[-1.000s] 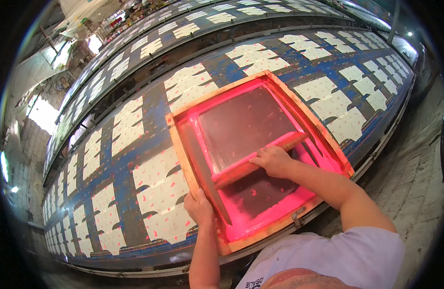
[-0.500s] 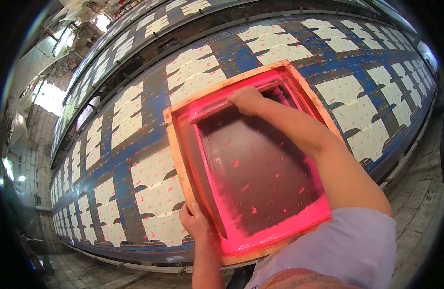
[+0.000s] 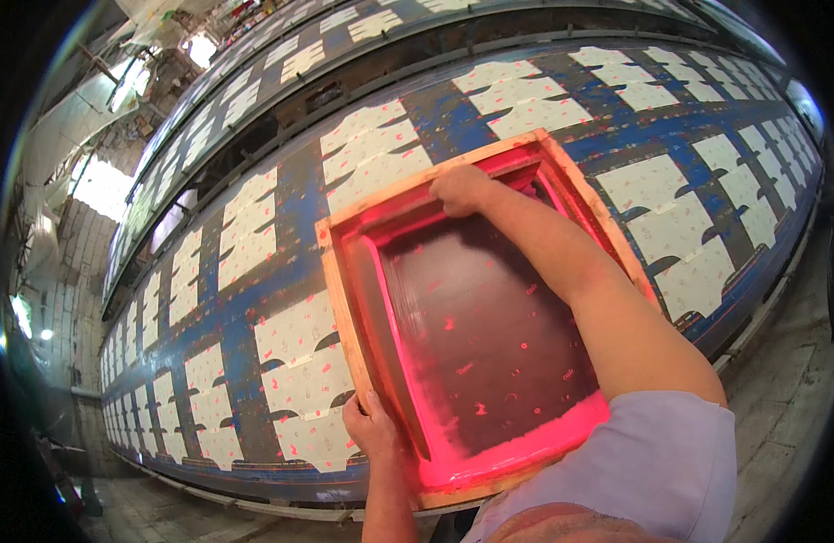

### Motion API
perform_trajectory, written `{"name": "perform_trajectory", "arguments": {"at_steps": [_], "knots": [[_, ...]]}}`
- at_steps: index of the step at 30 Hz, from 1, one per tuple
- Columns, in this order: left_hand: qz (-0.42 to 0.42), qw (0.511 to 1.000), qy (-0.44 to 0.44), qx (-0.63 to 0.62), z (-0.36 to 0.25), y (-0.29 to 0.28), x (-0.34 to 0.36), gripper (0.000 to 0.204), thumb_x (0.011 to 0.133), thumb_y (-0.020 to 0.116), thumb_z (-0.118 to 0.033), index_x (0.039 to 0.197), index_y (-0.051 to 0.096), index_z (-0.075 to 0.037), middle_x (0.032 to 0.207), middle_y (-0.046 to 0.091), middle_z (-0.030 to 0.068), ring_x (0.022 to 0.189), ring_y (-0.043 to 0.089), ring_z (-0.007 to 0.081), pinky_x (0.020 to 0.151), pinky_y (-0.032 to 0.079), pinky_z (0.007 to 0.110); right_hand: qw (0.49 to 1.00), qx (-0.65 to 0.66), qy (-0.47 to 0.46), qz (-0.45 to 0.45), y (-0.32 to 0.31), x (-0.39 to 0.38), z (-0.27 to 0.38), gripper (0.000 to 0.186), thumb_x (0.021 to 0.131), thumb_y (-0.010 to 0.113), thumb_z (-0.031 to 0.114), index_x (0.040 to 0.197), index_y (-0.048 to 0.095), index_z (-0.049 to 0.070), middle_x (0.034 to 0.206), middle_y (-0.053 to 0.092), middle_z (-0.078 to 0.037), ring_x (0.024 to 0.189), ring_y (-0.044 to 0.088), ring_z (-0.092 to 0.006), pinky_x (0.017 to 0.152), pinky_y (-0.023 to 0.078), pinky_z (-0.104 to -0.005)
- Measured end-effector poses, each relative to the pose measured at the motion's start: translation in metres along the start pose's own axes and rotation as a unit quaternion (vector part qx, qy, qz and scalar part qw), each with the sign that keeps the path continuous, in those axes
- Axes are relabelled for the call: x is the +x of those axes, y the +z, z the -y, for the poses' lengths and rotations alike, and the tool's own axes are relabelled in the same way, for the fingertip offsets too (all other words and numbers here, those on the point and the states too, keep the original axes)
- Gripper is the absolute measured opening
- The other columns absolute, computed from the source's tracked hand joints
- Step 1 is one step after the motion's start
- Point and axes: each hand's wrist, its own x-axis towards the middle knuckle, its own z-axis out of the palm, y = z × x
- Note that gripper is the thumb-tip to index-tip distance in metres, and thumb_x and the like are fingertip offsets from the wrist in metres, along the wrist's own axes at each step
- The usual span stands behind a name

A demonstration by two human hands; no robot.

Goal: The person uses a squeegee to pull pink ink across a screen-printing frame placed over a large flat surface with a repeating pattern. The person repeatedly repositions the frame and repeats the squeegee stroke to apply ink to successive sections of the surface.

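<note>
A wooden-framed printing screen (image 3: 348, 335) lies on the long table, tilted a little in my view. Its dark mesh (image 3: 498, 326) shows small pink motifs, and bright pink ink (image 3: 516, 447) is pooled thickly along the near end. My left hand (image 3: 371, 423) is closed around the near part of the left wooden rail, thumb on top. At the far end inside the frame, my right hand (image 3: 462, 190) grips a squeegee (image 3: 406, 217) from above. Pink ink coats the squeegee, and its blade is partly hidden by my hand and the frame's shadow.
White cut fabric pieces (image 3: 304, 389) with pink prints lie in rows along the blue-and-grey stained table (image 3: 295, 217). More printed pieces (image 3: 670, 208) are right of the screen. Another long table (image 3: 344, 45) runs behind, across a gap. Paved floor (image 3: 779, 380) shows at the right.
My right hand and the squeegee sit closer to the frame's far rail than before. The view has shifted slightly; my left hand keeps its hold on the frame.
</note>
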Motion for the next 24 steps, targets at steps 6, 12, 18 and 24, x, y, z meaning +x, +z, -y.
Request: {"name": "perform_trajectory", "arguments": {"at_steps": [6,12,18,24], "knots": [[0.034,0.999,0.002,0.018,-0.012,-0.009,-0.002,0.041,0.104,0.075,-0.028,0.124,0.071,0.008,0.12,0.072,0.0258,0.112,0.069,0.0428,0.101,0.054,0.053,1.0,-0.016,-0.015,0.02,-0.007,-0.104,0.056,0.025,0.082,0.071,0.016,0.102,0.084,0.012,0.108,0.083,-0.02,0.105,0.08,-0.0416,0.091,0.064,-0.0554],[-0.029,0.993,0.112,0.02,-0.018,-0.014,-0.012,0.041,0.101,0.074,-0.023,0.133,0.07,0.003,0.125,0.072,0.028,0.12,0.068,0.0482,0.105,0.053,0.056,0.999,0.001,-0.035,0.022,0.0,-0.233,0.125,0.026,0.08,0.073,0.015,0.105,0.082,0.013,0.102,0.081,-0.017,0.099,0.08,-0.0416,0.084,0.063,-0.0561],[0.011,0.994,0.108,0.015,-0.012,-0.021,-0.013,0.047,0.099,0.073,-0.023,0.14,0.069,-0.001,0.13,0.071,0.0272,0.125,0.067,0.0489,0.108,0.053,0.059,0.998,0.019,-0.018,0.052,0.007,-0.356,0.194,0.025,0.082,0.074,0.016,0.106,0.081,0.012,0.098,0.081,-0.016,0.096,0.08,-0.0414,0.082,0.063,-0.0569],[0.029,0.995,0.092,0.027,-0.017,-0.026,-0.017,0.044,0.099,0.074,-0.024,0.137,0.071,-0.004,0.13,0.072,0.0267,0.126,0.067,0.048,0.109,0.053,0.058,0.998,0.02,-0.035,0.051,0.01,-0.439,0.242,0.033,0.083,0.079,0.022,0.115,0.08,0.016,0.107,0.077,-0.01,0.103,0.078,-0.0344,0.085,0.062,-0.0509]]}}
